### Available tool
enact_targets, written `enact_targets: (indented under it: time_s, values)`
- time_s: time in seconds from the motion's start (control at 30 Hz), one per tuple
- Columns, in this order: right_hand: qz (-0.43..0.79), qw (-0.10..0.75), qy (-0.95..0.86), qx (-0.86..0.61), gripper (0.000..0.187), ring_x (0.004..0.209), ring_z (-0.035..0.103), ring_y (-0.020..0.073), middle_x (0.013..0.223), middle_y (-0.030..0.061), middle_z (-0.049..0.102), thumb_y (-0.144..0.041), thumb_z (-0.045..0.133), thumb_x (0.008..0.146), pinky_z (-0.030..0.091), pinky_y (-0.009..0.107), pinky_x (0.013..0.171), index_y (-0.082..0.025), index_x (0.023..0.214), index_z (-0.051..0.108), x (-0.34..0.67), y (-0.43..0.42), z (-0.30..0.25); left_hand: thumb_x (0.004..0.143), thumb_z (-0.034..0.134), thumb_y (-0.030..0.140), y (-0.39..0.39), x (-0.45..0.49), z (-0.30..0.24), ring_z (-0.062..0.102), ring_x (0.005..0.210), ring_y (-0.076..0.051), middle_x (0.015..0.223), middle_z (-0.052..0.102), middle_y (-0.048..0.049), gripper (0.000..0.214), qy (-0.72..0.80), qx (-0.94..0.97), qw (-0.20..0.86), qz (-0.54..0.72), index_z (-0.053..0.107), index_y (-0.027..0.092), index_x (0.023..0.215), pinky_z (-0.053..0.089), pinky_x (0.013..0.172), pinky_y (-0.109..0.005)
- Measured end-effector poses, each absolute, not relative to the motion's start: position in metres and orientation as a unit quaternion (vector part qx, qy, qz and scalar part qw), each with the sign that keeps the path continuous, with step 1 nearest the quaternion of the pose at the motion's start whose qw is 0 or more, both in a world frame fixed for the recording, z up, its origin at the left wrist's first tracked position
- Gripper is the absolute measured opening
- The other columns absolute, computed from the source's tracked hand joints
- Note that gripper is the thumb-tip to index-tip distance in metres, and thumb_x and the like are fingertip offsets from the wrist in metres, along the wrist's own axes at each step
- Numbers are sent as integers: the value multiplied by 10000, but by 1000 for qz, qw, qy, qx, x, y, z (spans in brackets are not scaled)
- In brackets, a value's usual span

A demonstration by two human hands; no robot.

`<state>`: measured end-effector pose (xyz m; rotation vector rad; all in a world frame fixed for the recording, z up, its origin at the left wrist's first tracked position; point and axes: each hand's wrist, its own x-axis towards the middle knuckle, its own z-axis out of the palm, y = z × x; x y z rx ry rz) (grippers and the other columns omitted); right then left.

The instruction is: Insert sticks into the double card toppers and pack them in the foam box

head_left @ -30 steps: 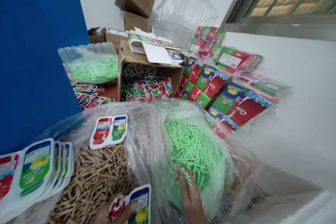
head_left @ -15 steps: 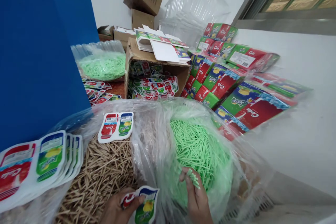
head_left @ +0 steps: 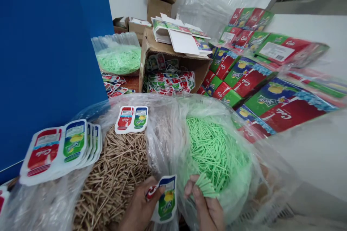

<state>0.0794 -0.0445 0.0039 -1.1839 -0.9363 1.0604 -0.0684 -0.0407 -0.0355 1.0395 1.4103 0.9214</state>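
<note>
My left hand (head_left: 143, 204) grips a printed blister pack (head_left: 166, 200) with a green-and-blue Sprite-style half and a red half that my fingers mostly cover. Between the fingers of my right hand (head_left: 204, 204) is a fanned bunch of short green sticks (head_left: 206, 184), held at the near edge of the green pile. A clear bag below and beyond it is full of loose green sticks (head_left: 207, 144). Left of that, another bag holds brown sticks (head_left: 116, 173), with my left hand over its near right part. One double pack (head_left: 131, 119) lies on the brown sticks.
A fanned stack of double packs (head_left: 58, 149) rests at the left, beside a blue panel (head_left: 54, 61). Behind the bags, a cardboard box (head_left: 159, 51) on its side holds many packs. Wrapped Cola and Sprite cartons (head_left: 260, 79) are piled along the right wall.
The view has shifted, so the surroundings sit further right and slightly higher. The green sticks in my right hand now show more fully, spread sideways. My left hand still holds the pack.
</note>
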Motion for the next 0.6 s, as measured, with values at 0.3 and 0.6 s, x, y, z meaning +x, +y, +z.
enact_targets:
  time_s: [0.3,0.6]
  values:
    - [488,584,-406,-506,242,623,558,132,658,-27,617,-467,641,791,468,235,664,-261,915,666,78,-50,-9,633,660,357,-43,-67,-49,397,470,-104,484,445,65,236,639,366,556,385,537,172,555,330,460,-205]
    - [520,576,-352,-524,274,769,653,193,740,11,648,-490,636,776,515,301,774,-230,864,625,81,-44,6,725,665,261,-51,-56,-46,514,545,-141,546,534,18,243,602,579,391,387,594,176,508,367,528,-224]
